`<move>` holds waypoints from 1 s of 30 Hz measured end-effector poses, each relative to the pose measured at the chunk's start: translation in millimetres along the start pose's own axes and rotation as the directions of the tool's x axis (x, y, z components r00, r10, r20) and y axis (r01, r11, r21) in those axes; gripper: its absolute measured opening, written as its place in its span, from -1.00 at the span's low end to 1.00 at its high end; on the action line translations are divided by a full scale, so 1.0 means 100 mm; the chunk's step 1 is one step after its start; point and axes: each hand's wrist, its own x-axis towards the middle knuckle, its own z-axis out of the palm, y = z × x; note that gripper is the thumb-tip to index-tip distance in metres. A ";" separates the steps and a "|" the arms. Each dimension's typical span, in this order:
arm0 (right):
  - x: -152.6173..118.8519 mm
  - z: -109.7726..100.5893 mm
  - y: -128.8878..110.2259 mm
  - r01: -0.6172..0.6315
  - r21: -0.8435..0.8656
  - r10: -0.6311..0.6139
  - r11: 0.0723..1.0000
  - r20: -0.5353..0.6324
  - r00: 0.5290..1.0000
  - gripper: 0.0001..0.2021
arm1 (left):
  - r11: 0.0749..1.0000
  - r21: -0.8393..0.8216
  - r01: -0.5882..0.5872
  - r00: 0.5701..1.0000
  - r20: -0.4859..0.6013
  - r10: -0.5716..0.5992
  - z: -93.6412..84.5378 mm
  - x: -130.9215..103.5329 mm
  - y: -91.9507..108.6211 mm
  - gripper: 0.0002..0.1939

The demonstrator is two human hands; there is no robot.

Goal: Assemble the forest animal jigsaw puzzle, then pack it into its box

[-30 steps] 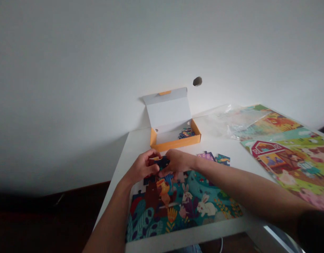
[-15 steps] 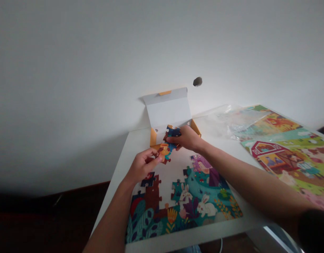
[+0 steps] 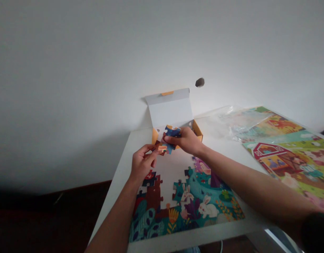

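My left hand [image 3: 144, 162] pinches an orange and brown puzzle piece [image 3: 162, 149] by its left edge. Right beside it, my right hand [image 3: 187, 140] grips several puzzle pieces [image 3: 172, 131] with blue and brown print, thumb on top. The held pieces overlap in view; whether they touch, I cannot tell. Below both hands lies a partly joined jigsaw puzzle [image 3: 204, 196] showing white rabbits, a frog and plants, with bare white table in its middle. Behind the hands an orange box [image 3: 198, 130] stands with its lid up; my right hand hides part of it.
A crumpled clear plastic bag [image 3: 230, 123] lies at the back of the white table [image 3: 120, 161]. On the right are farm pictures [image 3: 285, 158]. A white wall [image 3: 98, 63] rises behind, and the table's left edge drops to a dark floor.
My left hand has moved slightly up, and its piece is now tilted and closer to the pieces in my right hand. Those have turned slightly. The whole view has shifted a little.
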 end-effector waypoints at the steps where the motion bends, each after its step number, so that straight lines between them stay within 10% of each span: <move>1: -0.02 0.04 0.00 -0.002 -0.133 -0.003 0.991 -0.036 0.999 -0.70 | 0.999 -0.032 0.003 1.000 0.011 -0.003 0.02 -0.01 0.00 -0.70; 5: -0.12 0.20 0.03 0.047 -0.459 -0.114 0.887 -0.121 0.986 -0.77 | 0.989 -0.133 0.060 0.995 0.092 -0.048 0.13 -0.03 0.03 -0.57; 14: -0.15 0.24 0.11 0.190 -0.362 -0.310 0.913 -0.308 0.900 -0.86 | 0.978 -0.188 0.090 0.994 0.081 -0.076 0.17 -0.03 0.04 -0.72; 18: -0.14 0.26 0.09 0.184 -0.068 -0.195 0.981 -0.401 0.895 -0.78 | 0.982 -0.178 0.061 0.997 0.054 -0.052 0.17 -0.05 0.04 -0.73; 23: -0.09 0.28 0.09 0.007 0.422 0.065 0.906 -0.155 0.986 -0.62 | 0.980 -0.191 0.053 0.994 0.102 -0.034 0.19 -0.07 0.05 -0.74; 30: -0.20 0.28 0.01 0.385 0.131 -0.333 0.914 -0.304 0.893 -0.71 | 0.967 -0.240 0.081 0.994 0.085 -0.062 0.19 -0.06 0.00 -0.73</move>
